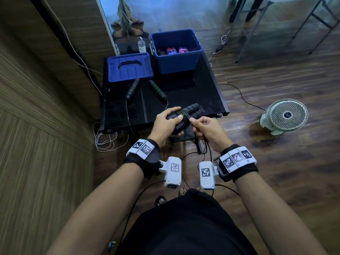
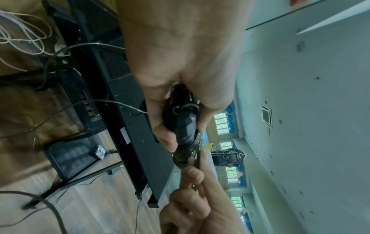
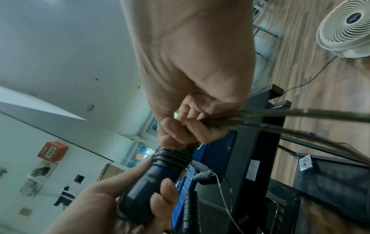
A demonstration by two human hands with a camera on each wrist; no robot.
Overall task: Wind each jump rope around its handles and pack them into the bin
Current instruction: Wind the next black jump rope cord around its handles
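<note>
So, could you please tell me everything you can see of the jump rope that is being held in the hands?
The jump rope has two dark, padded-looking handles, held side by side above the black table's near edge. Thin dark cord is coiled several times round their middle. The left hand grips the handles; the right hand pinches the loose cord, which trails down past the wrist. The right wrist view shows a blue band on one handle.

- black jump-rope handles (image 1: 185,115) held together mid-air, rope coiled round their middle
- second rope's green-ringed handles (image 1: 143,89) splayed on table
- blue bin (image 1: 176,59) open, wound ropes inside
</note>
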